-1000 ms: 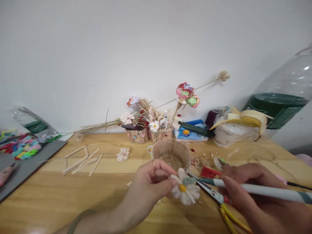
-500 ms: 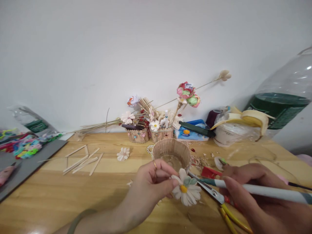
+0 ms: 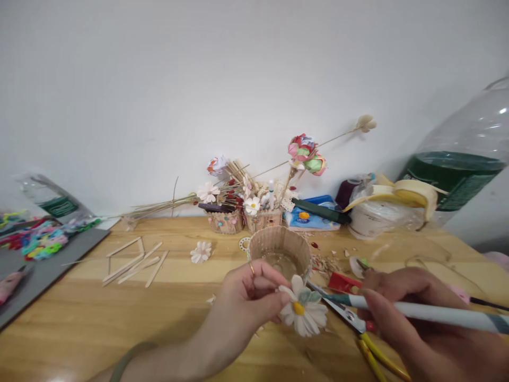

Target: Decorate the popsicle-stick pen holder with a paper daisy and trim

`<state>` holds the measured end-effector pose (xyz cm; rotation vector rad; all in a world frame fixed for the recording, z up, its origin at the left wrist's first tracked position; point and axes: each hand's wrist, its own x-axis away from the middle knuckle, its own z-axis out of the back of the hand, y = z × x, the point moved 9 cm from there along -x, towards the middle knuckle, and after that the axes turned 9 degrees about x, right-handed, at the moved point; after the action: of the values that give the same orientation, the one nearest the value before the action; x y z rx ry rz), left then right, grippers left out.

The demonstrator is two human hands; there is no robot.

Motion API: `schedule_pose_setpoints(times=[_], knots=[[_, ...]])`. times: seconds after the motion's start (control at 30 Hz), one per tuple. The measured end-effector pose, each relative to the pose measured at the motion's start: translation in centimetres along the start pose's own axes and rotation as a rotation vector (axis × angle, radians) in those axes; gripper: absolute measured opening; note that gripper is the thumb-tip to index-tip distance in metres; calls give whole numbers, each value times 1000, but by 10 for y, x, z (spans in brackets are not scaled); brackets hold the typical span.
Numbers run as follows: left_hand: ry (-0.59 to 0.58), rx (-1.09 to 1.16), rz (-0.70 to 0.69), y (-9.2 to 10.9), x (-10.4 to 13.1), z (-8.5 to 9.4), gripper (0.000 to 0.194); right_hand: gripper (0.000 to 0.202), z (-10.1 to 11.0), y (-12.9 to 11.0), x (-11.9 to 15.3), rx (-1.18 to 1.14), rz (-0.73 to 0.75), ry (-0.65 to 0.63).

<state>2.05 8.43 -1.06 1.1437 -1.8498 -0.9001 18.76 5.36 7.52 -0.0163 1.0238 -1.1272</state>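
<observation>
Between the thumb and fingers of my left hand [image 3: 248, 310] is a white flower [image 3: 305, 317] with a yellow centre; some of its upper petals are tinted pale green. My right hand [image 3: 421, 313] grips a white marker [image 3: 437, 313], whose teal tip points left and lies at the green-tinted petals. Whether tip and petal touch, I cannot tell. Scissors [image 3: 350, 317] with yellow handles lie on the table under the marker. Just behind the flower stands a round wooden-sided basket [image 3: 279, 245].
Wooden sticks [image 3: 123, 268] and another white flower [image 3: 201, 252] lie on the left. Two decorated baskets [image 3: 225, 222] of flowers stand by the wall. A banana peel [image 3: 415, 192] tops a container at the right, beside a large bottle [image 3: 457, 154]. A red object [image 3: 344, 283] lies behind the scissors.
The marker's tip has shifted slightly left, closer to the green petals. My left hand and the flower have hardly moved.
</observation>
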Motion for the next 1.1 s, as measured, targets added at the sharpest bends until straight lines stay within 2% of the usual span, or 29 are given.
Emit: schedule_pose_setpoints(times=[0.1, 0.2, 0.4, 0.5, 0.73, 0.97, 1.1], knots=[[6, -11, -1, 0, 0, 1, 25, 17, 2, -2, 0, -23, 17, 23], [3, -19, -2, 0, 0, 1, 25, 18, 2, 5, 1, -29, -62, 39], [11, -21, 0, 0, 2, 2, 25, 26, -5, 8, 0, 8, -148, -28], [14, -20, -2, 0, 1, 2, 25, 31, -5, 10, 3, 35, -220, 15], [3, -16, -2, -1, 0, 2, 26, 32, -5, 7, 8, 12, -261, 60], [16, 6, 8, -2, 1, 0, 26, 17, 1, 3, 5, -160, -173, 112], [14, -2, 5, 0, 2, -2, 26, 17, -5, -1, 3, -105, -35, 39]])
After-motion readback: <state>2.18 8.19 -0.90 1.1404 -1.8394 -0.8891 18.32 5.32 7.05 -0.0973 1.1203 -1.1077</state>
